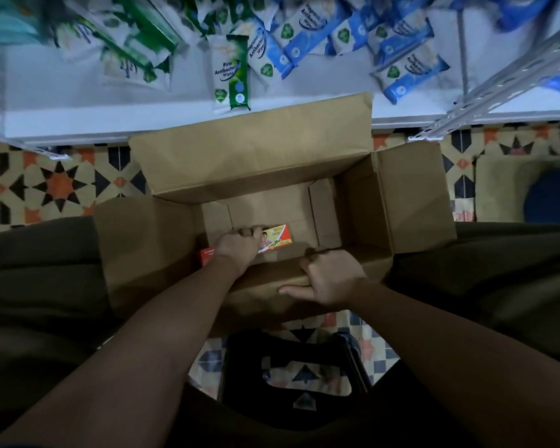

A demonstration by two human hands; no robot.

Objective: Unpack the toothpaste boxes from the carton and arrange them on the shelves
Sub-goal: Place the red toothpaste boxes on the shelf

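Carton [256, 163]: I see a brown cardboard carton filling the centre of the frame, all four flaps folded out, standing on patterned floor tiles [59, 185] just below the shelf edge.
Shelf [78, 101]: a white shelf runs across the top of the frame, with green and blue wipes packs [231, 72] lying on it.
Carton contents: the bottom is mostly bare cardboard; I can make out only the toothpaste box and a small red box end at the lower left corner inside.
Toothpaste box [277, 239]: a slim box, red and yellow with a white strip, lying flat against the near wall of the carton, centre of frame.
Left hand [240, 245]: reaching into the carton, fingers curled closed around the left end of the toothpaste box.
Right hand [332, 279]: clamped on the carton's near flap, fingers tucked over its edge, thumb flat on the outside face.
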